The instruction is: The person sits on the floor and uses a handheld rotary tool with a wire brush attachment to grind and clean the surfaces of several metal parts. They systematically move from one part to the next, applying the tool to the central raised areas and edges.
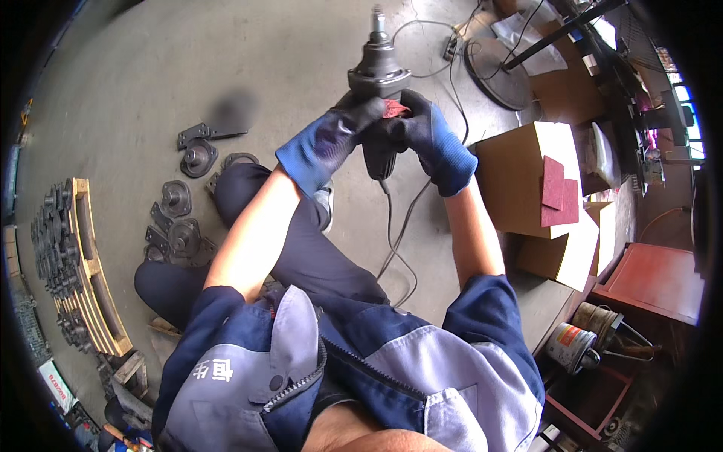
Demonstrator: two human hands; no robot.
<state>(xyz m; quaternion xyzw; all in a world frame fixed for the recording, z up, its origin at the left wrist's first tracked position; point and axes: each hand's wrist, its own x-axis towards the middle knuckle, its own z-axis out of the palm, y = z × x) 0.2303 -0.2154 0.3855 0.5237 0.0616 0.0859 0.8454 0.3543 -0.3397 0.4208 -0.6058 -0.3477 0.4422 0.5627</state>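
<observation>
Both my hands wear dark gloves with blue cuffs. Between them, out in front of me, is a corded power tool (379, 64) that looks like an impact wrench. Its dark tapered nose and silver tip point away from me. My left hand (343, 128) wraps the body from the left, just behind the wide collar. From the right, my right hand (425, 128) closes round the body and handle. A red patch shows between the gloves; most of the body is hidden. A black cord (390, 218) leaves the handle end and loops down to the floor.
Dark flanged metal parts (183, 235) lie on the floor beside my left leg; a blurred dark part (233, 111) is farther off. A wooden pallet (98, 271) with many parts stands left. Cardboard boxes (512, 181), a round stand base (497, 75) and a red cabinet (655, 279) are right.
</observation>
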